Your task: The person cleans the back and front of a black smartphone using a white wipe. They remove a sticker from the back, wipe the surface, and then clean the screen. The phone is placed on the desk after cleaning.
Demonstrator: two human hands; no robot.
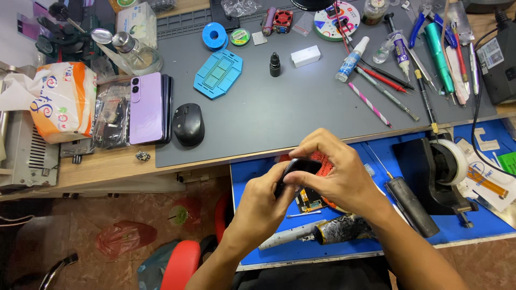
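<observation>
Both hands over the blue tray point(252, 172) at the worktop's near edge, just below the grey mat point(279, 113). Left hand point(263, 201) and right hand point(336, 169) both closed on a small dark phone-like device point(298, 166), held tilted above the tray; left thumb against its near end, right fingers curled over the top. Exact make-up of the device not readable, mostly hidden by fingers. Red part point(322, 160) just behind it, touching or not: cannot tell. Circuit board point(310, 201) and cotton swab point(303, 215) lying on the tray directly under the hands. Worn grey tube point(317, 232) near the tray's front edge. Dark handled tool point(411, 207) right of the right wrist, black tape dispenser point(438, 172) beyond it at the tray's right side.

On the mat: blue holder frame point(217, 73) toward the far left, small black dropper bottle point(274, 64) and white box point(306, 56) near the far middle, row of pens, tweezers and glue bottles at the far right corner. Black mouse point(188, 124) on the mat's left edge, stack of phones with a purple one point(146, 107) on top just beside it. Orange-white tissue pack point(63, 99) at the worktop's left end.
</observation>
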